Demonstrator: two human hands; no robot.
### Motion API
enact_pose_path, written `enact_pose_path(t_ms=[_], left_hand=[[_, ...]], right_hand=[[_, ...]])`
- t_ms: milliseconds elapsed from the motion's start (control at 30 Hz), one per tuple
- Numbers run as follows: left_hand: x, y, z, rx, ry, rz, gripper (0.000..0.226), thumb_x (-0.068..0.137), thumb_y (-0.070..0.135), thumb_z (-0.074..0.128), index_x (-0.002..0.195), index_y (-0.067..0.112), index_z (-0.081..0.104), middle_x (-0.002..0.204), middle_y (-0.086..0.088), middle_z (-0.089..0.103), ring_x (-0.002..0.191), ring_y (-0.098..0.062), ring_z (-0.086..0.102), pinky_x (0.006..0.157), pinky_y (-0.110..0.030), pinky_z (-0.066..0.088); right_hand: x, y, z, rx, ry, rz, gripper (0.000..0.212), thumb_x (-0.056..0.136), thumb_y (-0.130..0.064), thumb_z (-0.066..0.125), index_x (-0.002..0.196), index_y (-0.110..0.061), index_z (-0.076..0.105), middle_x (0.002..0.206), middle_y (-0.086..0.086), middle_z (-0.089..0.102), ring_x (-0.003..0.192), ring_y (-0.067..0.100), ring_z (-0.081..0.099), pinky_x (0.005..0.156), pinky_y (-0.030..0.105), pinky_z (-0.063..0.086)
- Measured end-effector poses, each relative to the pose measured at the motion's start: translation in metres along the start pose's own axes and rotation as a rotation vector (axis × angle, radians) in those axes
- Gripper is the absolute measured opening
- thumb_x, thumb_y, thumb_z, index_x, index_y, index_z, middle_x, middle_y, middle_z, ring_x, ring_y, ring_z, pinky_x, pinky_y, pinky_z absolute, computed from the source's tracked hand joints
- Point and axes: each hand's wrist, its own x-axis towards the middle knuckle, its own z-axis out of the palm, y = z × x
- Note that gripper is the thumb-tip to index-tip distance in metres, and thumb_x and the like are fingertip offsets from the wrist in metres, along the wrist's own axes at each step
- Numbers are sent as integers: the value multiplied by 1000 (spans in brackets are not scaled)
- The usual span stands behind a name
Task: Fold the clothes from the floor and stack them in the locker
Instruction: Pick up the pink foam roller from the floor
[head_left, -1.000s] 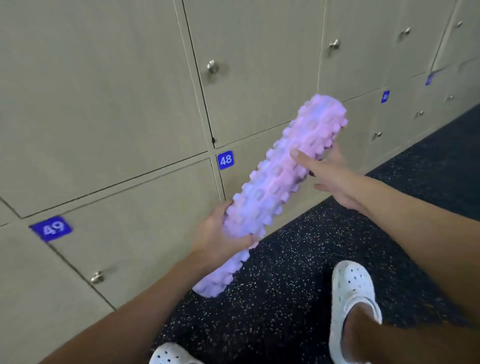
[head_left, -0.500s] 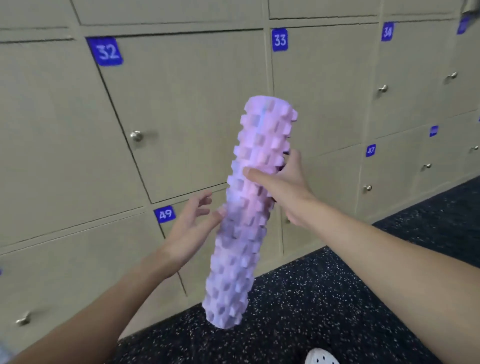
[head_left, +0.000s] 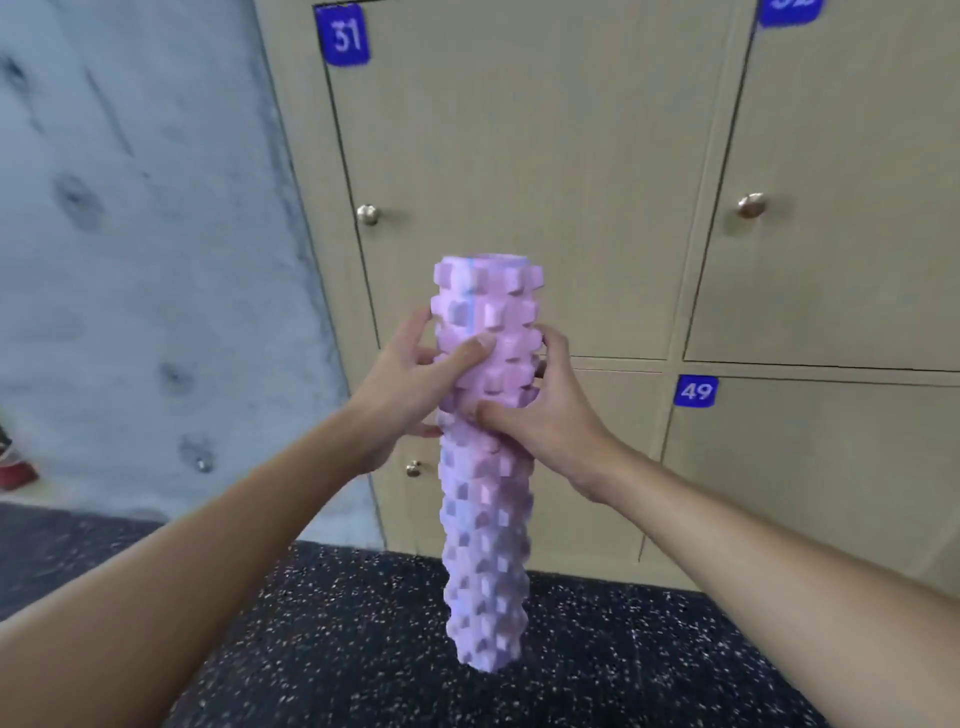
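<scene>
Purple knobbed foam roller (head_left: 485, 545) upright over speckled floor (head_left: 311, 649). Left hand (head_left: 410, 384) and right hand (head_left: 550, 410) both wrapped around its upper half. Lockers (head_left: 519, 156) directly behind, doors closed.

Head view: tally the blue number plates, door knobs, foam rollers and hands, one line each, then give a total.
Blue number plates: 3, one cut off by the top edge
Door knobs: 3
Purple foam roller: 1
Hands: 2, left hand and right hand, both gripping the roller
Total: 9
</scene>
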Motion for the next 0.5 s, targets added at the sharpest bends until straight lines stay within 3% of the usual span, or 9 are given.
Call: enact_pose_path(t_ms=[133,233,333,433,500], left_hand=[[11,-34,-70,-57,132,-46,27,86,50,71,105,52,52,90,12,76,80,-13,71,81,-53,60],[22,-60,-113,-65,188,-80,28,89,47,69,108,50,49,89,13,74,85,-13,68,91,-54,55],[38,-79,-153,-38,169,-120,38,91,47,67,122,34,49,107,14,66,97,-8,64,92,-50,50],[59,-97,-186,-93,220,-150,60,78,58,74,122,27,49,116,10,63,95,-6,66,84,-48,56],[69,-115,-205,-119,250,-134,63,78,53,78,126,31,45,112,10,65,78,-2,71,75,-43,59]], right_hand=[[34,2,76,39,-91,6,75,80,-14,82,135,-24,32,102,-18,60,76,-13,63,73,11,52],[63,7,125,38,-82,44,76,77,-28,84,135,-26,35,105,-10,63,87,-1,66,84,22,55],[91,18,169,4,-73,65,75,75,-32,85,132,-27,37,101,-4,63,92,13,65,87,32,56],[112,32,208,9,-123,98,77,77,-22,84,136,-26,35,95,-10,60,79,-4,63,73,16,54],[125,44,234,-4,-140,117,68,77,-17,84,129,-24,41,90,-11,60,70,-7,61,66,12,51]])
